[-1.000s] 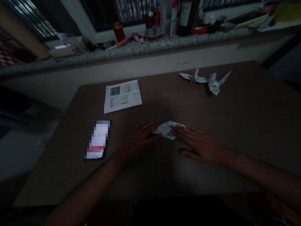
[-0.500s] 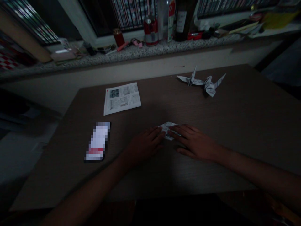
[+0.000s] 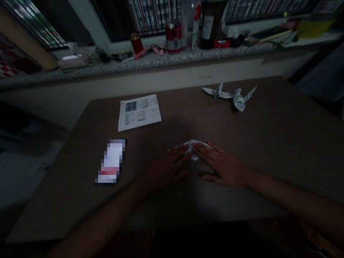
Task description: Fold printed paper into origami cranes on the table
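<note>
A small folded piece of printed paper (image 3: pixel 192 146) lies flat on the dark wooden table (image 3: pixel 268 150). My left hand (image 3: pixel 165 169) lies flat with its fingers stretched out, the fingertips pressing on the paper's left part. My right hand (image 3: pixel 221 166) is flat too, fingers extended over the paper's right part, thumb out to the side. Most of the paper is hidden under the fingers. The light is dim.
A printed sheet (image 3: pixel 139 112) lies at the back left and a phone (image 3: pixel 111 161) to the left of my hands. Two folded paper cranes (image 3: pixel 231 96) sit at the back right. A stone ledge (image 3: pixel 161 59) behind holds a red can (image 3: pixel 173 36), bottles and clutter.
Both hands have drawn closer together over the folded paper, covering more of it. The view has shifted slightly; the other objects stay where they were.
</note>
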Motion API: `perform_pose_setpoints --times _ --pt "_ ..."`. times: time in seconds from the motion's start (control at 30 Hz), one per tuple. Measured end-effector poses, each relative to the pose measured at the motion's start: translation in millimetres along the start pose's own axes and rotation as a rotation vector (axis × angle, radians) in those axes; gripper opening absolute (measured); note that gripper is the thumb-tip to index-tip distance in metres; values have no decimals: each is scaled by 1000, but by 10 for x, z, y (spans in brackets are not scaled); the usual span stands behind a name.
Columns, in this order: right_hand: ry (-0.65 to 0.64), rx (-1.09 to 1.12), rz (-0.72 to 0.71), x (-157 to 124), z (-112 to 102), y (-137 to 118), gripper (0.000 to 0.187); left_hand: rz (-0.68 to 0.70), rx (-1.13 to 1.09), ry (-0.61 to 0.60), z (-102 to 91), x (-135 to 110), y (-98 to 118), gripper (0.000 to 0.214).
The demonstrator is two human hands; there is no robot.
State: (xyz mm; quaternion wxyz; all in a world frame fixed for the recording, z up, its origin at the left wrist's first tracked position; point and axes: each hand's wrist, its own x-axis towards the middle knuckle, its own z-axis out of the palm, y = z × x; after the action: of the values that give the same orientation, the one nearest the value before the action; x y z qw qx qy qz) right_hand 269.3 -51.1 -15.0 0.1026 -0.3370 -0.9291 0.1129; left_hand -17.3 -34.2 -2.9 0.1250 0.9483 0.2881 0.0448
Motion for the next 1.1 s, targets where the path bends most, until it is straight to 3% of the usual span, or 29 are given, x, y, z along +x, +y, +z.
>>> perform_pose_setpoints --times 0.47,0.8,1.1 --pt "30 -15 64 -227 -31 79 83 -8 -31 15 -28 4 15 63" --pt "148 128 52 -9 -210 263 47 -28 -32 29 -130 44 14 54" --pt "242 271 73 86 -144 344 36 -57 -48 45 -235 125 14 42"
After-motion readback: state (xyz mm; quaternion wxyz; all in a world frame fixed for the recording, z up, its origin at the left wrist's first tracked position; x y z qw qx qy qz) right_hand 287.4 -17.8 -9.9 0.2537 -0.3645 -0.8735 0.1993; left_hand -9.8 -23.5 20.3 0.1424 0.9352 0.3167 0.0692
